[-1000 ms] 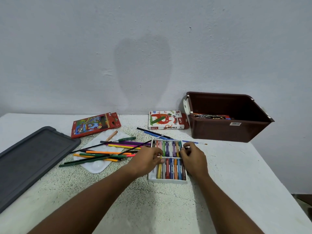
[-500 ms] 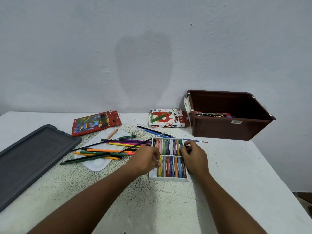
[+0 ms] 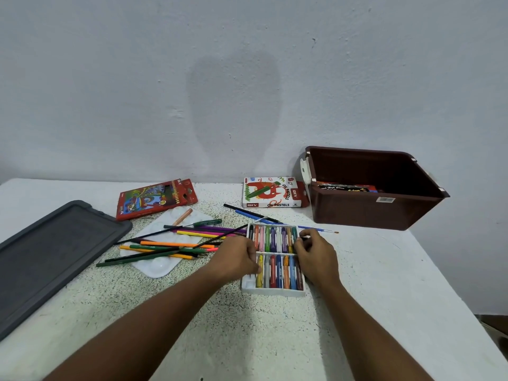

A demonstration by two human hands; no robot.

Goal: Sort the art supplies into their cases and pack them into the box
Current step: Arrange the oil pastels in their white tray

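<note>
A white pastel tray [image 3: 273, 291] lies on the table in front of me, with two rows of oil pastels [image 3: 277, 270] in it. My left hand [image 3: 236, 259] grips the tray's left edge, fingers curled at the lower row. My right hand [image 3: 316, 254] grips the right edge, its fingertips curled by the last pastels of the upper row. The printed oil pastel box [image 3: 270, 192] lies behind the tray. Loose coloured pencils [image 3: 170, 246] are piled over a white palette [image 3: 156, 269] on the left. The red pencil case [image 3: 156, 198] lies further back.
An open brown box [image 3: 371, 213] stands at the back right with a flat packet inside. Its grey lid [image 3: 49, 257] lies at the far left. Paint brushes [image 3: 253, 214] lie between the tray and the pastel box. The table edge falls away on the right.
Both hands stay at the tray's sides with only small finger shifts. A pale piece at my left fingertips one second ago no longer shows.
</note>
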